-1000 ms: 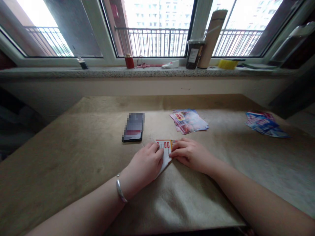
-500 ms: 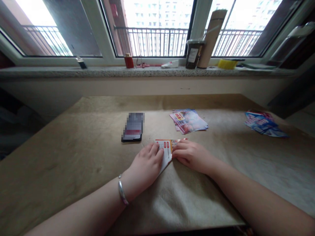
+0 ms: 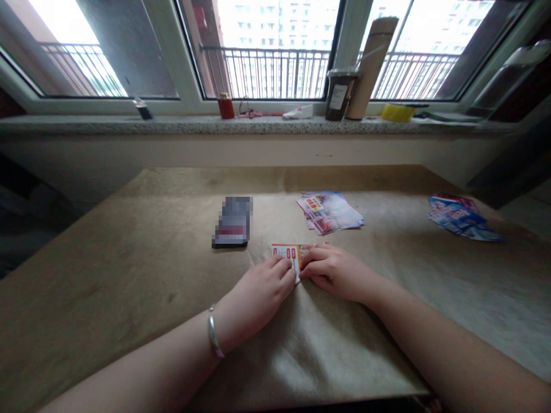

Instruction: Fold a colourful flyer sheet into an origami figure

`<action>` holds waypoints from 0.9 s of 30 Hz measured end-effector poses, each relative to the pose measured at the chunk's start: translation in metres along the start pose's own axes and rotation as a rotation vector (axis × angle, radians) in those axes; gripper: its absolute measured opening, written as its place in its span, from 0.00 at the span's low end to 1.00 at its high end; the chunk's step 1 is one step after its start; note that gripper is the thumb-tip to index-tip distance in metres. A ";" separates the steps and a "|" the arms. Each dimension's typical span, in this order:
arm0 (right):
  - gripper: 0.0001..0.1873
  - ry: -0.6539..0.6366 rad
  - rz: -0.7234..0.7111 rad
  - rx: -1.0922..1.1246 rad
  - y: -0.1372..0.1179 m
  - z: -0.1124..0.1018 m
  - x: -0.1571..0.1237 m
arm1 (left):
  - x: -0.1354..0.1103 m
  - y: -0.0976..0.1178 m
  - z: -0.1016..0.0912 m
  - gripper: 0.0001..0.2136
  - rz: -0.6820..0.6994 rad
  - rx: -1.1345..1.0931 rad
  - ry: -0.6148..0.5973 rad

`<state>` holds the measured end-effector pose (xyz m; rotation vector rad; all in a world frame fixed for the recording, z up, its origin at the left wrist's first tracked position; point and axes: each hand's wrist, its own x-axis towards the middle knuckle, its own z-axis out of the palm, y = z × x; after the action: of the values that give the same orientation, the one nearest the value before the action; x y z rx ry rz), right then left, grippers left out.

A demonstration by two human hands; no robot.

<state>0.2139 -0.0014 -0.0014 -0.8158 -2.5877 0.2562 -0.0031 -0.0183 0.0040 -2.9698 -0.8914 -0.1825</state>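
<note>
A small printed leaflet point(image 3: 289, 253), white and orange with red marks, lies folded on the brown paper-covered table point(image 3: 129, 275). My left hand point(image 3: 258, 298), a silver bangle on its wrist, presses on the leaflet's left part with bent fingers. From the right, my right hand point(image 3: 338, 274) rests its fingers flat on the leaflet. Both hands hide most of the sheet; only its top left corner shows.
A dark phone point(image 3: 233, 222) lies just beyond my left hand. One pile of colourful leaflets point(image 3: 329, 211) sits behind my right hand, another pile point(image 3: 460, 217) at the far right. The windowsill point(image 3: 172, 126) carries a red lighter, a dark jar, a tall flask and small items.
My left hand has slid right across the leaflet, covering the white flap that showed before. The right hand has stayed in place.
</note>
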 end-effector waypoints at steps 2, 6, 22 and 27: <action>0.13 -0.008 0.008 0.006 0.000 0.000 0.000 | 0.001 0.000 -0.003 0.09 0.009 -0.027 -0.013; 0.13 -0.007 0.023 0.021 0.001 0.001 -0.001 | 0.001 0.002 -0.001 0.09 -0.015 -0.095 0.034; 0.10 0.010 0.085 -0.019 0.003 -0.001 -0.002 | -0.002 -0.001 -0.004 0.11 -0.002 -0.037 0.048; 0.12 0.040 0.124 -0.028 0.008 0.002 -0.004 | -0.001 -0.013 -0.001 0.15 -0.021 0.015 0.052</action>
<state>0.2206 0.0027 -0.0067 -0.9835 -2.5118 0.2377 -0.0112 -0.0085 0.0053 -2.9285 -0.9140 -0.2520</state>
